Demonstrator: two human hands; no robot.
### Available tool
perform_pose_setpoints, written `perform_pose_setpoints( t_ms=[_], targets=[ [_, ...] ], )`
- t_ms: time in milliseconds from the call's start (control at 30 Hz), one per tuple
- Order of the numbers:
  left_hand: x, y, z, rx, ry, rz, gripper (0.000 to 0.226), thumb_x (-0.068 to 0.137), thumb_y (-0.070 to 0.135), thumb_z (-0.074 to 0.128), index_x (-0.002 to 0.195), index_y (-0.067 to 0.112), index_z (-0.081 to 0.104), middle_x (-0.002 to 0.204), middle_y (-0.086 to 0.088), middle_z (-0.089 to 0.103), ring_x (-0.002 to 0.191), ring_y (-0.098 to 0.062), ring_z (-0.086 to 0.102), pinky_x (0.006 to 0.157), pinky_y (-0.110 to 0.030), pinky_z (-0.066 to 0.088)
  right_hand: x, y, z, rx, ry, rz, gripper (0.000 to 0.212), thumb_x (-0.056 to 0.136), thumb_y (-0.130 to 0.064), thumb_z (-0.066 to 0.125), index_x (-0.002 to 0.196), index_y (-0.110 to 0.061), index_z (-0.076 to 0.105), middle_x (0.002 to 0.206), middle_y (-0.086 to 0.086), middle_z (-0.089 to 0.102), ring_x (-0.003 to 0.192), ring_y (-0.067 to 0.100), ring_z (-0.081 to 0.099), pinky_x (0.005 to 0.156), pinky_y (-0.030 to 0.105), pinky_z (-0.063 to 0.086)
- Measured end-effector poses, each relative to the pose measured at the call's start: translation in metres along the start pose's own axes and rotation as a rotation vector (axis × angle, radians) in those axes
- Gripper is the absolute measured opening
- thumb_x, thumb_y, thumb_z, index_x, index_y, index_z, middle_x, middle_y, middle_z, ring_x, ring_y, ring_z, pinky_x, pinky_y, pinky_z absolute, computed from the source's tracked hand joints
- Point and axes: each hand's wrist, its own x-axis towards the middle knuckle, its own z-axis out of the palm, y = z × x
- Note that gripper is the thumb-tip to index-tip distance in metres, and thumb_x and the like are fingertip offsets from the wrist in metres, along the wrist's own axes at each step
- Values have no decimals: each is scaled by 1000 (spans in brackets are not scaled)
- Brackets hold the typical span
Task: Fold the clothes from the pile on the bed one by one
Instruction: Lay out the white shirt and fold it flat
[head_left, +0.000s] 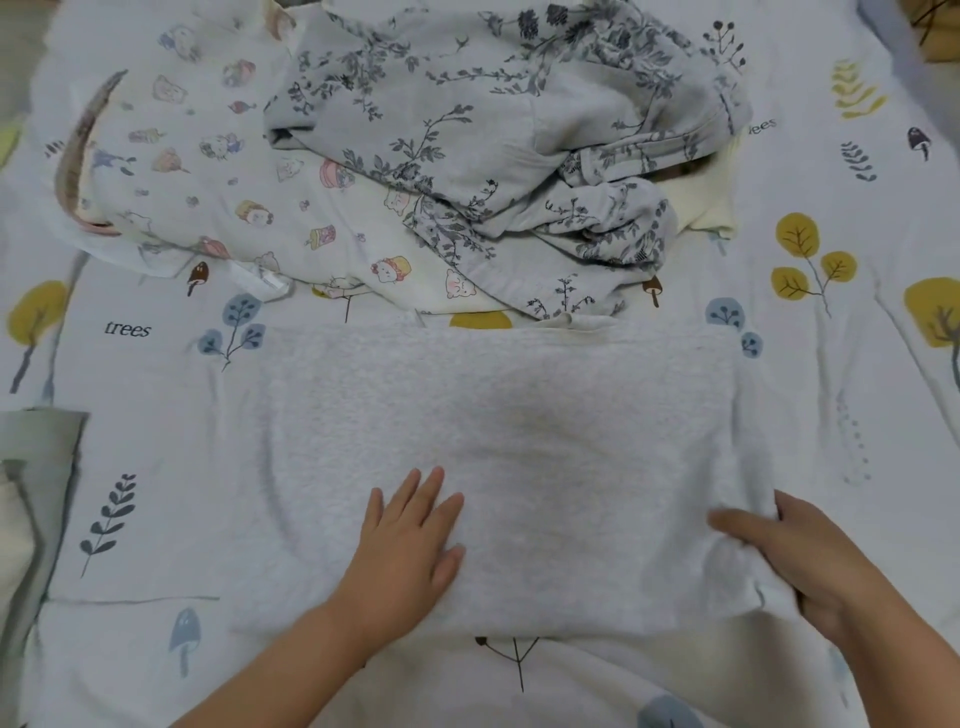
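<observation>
Head view shows a fluffy white top (498, 467) spread flat on the bed sheet (130, 519), just in front of the pile of clothes (467, 156) — laid out like that so it can be folded neatly. The left hand (410, 540) lies flat with straight fingers on the top, most likely to keep it from sliding, while the right hand (800, 556) pinches the top's right edge, lifted a little as if to fold it over. What kind of top it is stays hard to tell — its sleeves and neck are tucked away or blurred, and the pile hides whatever lies under it.
</observation>
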Motion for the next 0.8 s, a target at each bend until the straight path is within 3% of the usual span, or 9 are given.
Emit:
perform_pose_setpoints(
  t_ms=[100,200,267,367,467,567,667,733,800],
  targets=[
    [2,-1,-18,-323,50,-49,48,98,40,39,144,32,29,157,8,12,144,-8,6,115,-29,1,-24,-29,27,-77,38,-183,18,81,-7,65,96,-16,64,85,1,70,78,20,66,65,29,50],
    [5,-5,-45,-833,97,-129,33,96,33,46,128,35,49,143,14,40,128,3,35,99,-1,23,-54,-60,69,-285,104,-417,18,77,-9,63,88,-23,59,79,-6,65,69,10,60,57,24,41],
    [5,-8,-59,-1134,85,-167,25,96,36,42,117,40,55,132,18,51,120,4,45,100,-10,31,-74,-73,105,-501,108,-576,21,78,-17,59,97,-25,54,76,-2,61,67,17,57,57,28,39],
    [6,-20,-68,-1657,44,-204,39,91,45,33,115,29,59,121,7,62,111,-9,56,95,-30,40,-90,-72,165,-869,64,-861,48,84,-24,48,129,-33,33,67,-2,46,65,22,48,57,29,31],
    [2,-45,-66,-2035,40,-268,55,89,50,33,119,11,59,115,-10,66,99,-23,62,82,-34,49,-94,-51,218,-1004,-146,-975,66,89,-18,46,145,-31,14,92,9,61,84,29,59,63,29,32],
    [2,-69,-53,-1975,77,-531,54,96,51,29,115,8,57,105,-13,66,82,-25,65,67,-34,52,-93,-25,243,-1075,-391,-870,70,95,-31,44,150,-27,0,123,13,51,108,31,49,84,36,38],
    [8,-81,-44,-1719,56,-553,46,94,50,39,105,9,57,98,-16,61,78,-23,58,66,-30,45,-87,-3,247,-1146,-362,-794,73,93,-39,45,149,-22,1,132,10,39,116,27,38,94,38,32],
    [16,-80,-40,-1376,121,-497,43,85,50,57,111,15,53,102,-3,60,83,-10,59,70,-20,44,-84,9,245,-1203,-244,-794,82,82,-47,57,147,-17,18,128,9,41,116,25,41,94,37,35],
    [27,-72,-39,-1076,267,-468,68,72,45,74,127,19,45,108,12,52,93,0,55,80,-15,41,-84,14,242,-1213,-120,-815,90,44,-58,75,122,-16,60,100,6,60,90,21,59,72,32,49]
  ],
)
